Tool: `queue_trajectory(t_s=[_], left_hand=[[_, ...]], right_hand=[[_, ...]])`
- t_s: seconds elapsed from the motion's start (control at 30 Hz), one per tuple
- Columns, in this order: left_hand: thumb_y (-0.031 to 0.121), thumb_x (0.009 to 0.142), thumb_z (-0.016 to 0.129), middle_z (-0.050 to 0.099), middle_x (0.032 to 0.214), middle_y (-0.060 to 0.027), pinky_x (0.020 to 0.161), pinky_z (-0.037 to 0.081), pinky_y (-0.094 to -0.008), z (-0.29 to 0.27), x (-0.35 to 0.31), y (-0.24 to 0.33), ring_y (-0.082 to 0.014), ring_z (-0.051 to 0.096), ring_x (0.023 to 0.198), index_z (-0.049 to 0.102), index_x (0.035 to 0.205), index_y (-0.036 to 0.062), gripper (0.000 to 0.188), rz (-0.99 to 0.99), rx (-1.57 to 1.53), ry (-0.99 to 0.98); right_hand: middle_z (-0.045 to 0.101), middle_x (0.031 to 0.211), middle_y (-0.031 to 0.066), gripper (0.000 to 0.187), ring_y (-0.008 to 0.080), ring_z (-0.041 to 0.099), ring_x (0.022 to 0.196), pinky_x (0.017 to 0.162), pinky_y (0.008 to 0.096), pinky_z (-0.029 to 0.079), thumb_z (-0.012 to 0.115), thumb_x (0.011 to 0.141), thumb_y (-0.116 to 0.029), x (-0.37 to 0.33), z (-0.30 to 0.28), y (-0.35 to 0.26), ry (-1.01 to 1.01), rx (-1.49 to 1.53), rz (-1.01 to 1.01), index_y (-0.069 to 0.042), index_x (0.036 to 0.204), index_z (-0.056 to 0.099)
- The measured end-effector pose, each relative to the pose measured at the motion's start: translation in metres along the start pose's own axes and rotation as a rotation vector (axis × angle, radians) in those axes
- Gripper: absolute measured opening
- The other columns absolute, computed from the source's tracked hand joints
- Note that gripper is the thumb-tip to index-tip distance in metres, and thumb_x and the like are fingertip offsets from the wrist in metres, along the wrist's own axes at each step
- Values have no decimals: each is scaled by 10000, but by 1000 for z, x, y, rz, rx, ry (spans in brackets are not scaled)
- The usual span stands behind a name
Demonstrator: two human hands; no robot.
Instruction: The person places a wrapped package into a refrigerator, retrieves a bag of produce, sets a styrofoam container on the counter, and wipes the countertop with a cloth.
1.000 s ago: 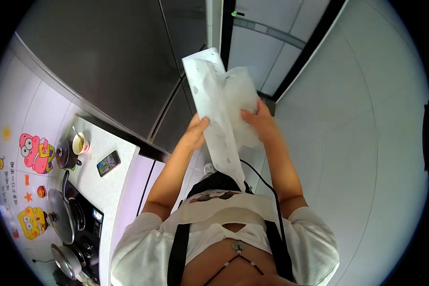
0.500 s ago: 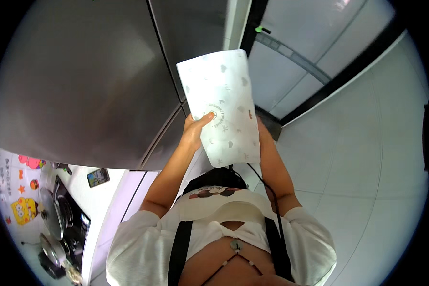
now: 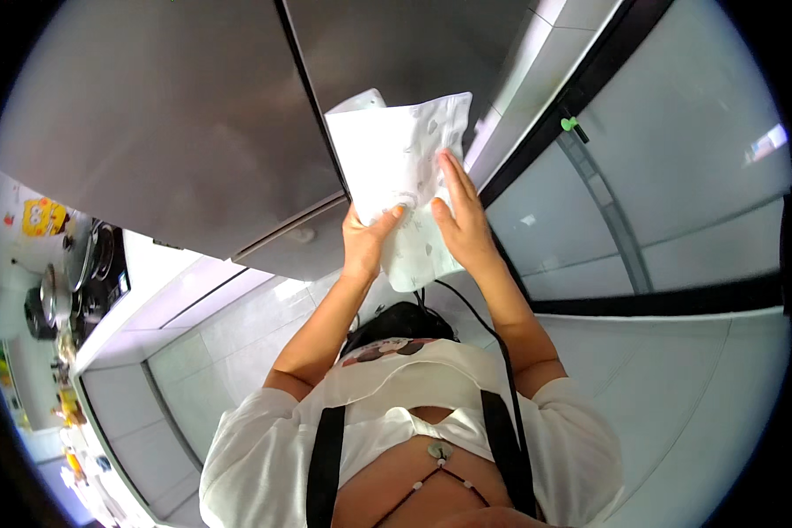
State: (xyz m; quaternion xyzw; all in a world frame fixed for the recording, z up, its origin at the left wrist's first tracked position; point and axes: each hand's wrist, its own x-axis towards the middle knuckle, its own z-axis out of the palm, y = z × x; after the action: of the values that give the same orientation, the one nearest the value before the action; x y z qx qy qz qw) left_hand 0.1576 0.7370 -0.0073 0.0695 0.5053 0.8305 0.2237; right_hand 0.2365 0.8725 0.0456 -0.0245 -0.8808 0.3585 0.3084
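In front of me I hold a white sheet-like item (image 3: 374, 154) with small pale grey prints; whether it is a flat mat or a pouch, I cannot tell. My left hand (image 3: 363, 246) grips its lower left edge, thumb on the front and fingers behind. On the right side, my right hand (image 3: 468, 231) lies against the front with its fingers stretched out and thumb apart. The sheet is bent there, and a corner of a back layer shows above its top left edge.
A large dark grey fridge (image 3: 176, 114) fills the far left. To the right stands a frosted glass door (image 3: 678, 167) with a black frame. A white counter (image 3: 154, 264) with a stove (image 3: 106, 264) and pans lies at the left. A black cable (image 3: 475, 312) hangs below the sheet.
My right hand has come from behind the sheet's right edge onto its front. The sheet has bent and its back corner now shows. My view has turned, bringing in more door and floor.
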Motion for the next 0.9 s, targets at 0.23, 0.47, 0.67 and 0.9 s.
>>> queue_trajectory(t_s=[0.23,0.47,0.67,0.9], left_hand=[[189,769,718,623,1000,-80,787,504,-350,-34,-37,-38,-197,610,860,522,1128,37,436,-231,-152,-49],[335,802,666,568,1119,-102,885,465,-400,-47,-72,-31,-238,553,1032,455,1223,49,551,-177,-62,35],[363,833,619,559,1128,-115,891,456,-395,-61,-96,-10,-249,552,1030,442,1236,26,554,-72,-201,35],[333,863,585,521,1201,-160,936,434,-427,-102,-102,10,-291,524,1093,410,1256,-8,549,80,-483,143]], right_hand=[[299,1402,205,648,264,320,1289,1018,363,309,491,927,-280,-40,62,52,-228,818,240,-7,1408,154],[452,1288,113,593,166,408,1201,1006,297,299,573,886,-287,-37,62,21,-358,1260,385,3,1338,320],[517,1229,80,401,159,444,1160,942,286,365,534,908,-242,-33,76,12,-454,933,306,-26,1241,475],[493,1272,139,409,304,488,1132,958,334,385,498,902,-155,-50,89,-24,-254,116,-152,-124,1306,440]])
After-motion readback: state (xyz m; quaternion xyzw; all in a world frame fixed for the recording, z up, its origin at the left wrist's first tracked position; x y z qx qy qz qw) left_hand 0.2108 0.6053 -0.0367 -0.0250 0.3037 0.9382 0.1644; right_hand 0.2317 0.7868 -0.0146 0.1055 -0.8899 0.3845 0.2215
